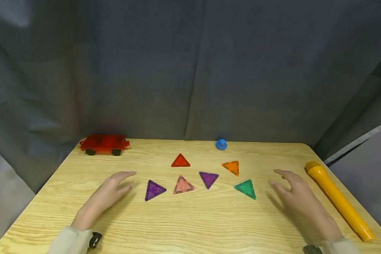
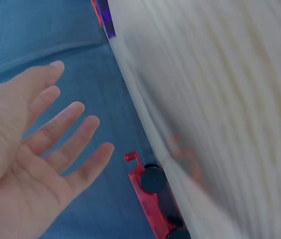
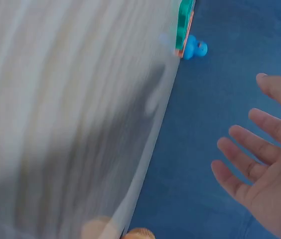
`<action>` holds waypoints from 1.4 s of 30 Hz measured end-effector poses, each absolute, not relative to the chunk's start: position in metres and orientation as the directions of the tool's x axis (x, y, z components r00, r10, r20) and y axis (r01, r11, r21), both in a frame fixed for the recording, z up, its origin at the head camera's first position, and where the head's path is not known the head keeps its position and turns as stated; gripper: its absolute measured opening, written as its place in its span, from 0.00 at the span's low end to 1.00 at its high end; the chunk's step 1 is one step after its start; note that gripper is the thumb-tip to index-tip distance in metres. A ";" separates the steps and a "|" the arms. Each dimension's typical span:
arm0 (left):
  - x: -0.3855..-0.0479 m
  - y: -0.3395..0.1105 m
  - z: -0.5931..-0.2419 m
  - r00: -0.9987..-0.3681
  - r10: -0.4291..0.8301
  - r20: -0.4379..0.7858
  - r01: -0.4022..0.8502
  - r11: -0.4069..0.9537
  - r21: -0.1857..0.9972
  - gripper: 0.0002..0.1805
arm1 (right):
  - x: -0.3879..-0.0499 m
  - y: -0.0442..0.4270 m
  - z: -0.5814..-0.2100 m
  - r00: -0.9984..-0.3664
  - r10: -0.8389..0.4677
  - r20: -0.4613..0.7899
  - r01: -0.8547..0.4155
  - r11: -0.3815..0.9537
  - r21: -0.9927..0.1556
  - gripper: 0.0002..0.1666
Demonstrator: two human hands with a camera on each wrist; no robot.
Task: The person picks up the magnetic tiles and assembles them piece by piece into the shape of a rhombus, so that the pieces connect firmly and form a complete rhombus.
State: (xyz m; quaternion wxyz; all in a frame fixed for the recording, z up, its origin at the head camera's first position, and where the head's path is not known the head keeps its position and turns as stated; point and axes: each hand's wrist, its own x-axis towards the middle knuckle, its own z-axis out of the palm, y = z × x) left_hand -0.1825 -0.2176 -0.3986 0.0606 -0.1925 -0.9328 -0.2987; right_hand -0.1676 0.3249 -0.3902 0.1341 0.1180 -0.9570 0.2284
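Note:
Several flat triangular tiles lie apart on the wooden table [image 1: 177,225]: a purple one [image 1: 154,190] at left, a pink one [image 1: 183,185], a red one [image 1: 180,161], a second purple one [image 1: 208,179], an orange one [image 1: 232,167] and a green one [image 1: 246,189]. My left hand [image 1: 106,194] hovers left of the nearest purple tile, fingers spread and holding nothing; the left wrist view shows the same hand [image 2: 46,144]. To the right of the green tile is my right hand [image 1: 300,197], raised and holding nothing, its fingers [image 3: 245,154] apart in the right wrist view.
A red wheeled car [image 1: 104,144] stands at the back left corner. The small blue duck-like figure [image 1: 221,144] is at the back edge. Along the right side lies a long yellow-orange stick [image 1: 339,201]. Dark cloth [image 1: 190,70] hangs behind the table.

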 end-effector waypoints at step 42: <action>-0.181 -0.181 -0.408 -0.902 0.424 0.075 0.371 0.676 0.637 0.31 | -0.176 0.210 -0.402 -0.880 -0.443 0.171 -0.449 0.658 -0.604 0.27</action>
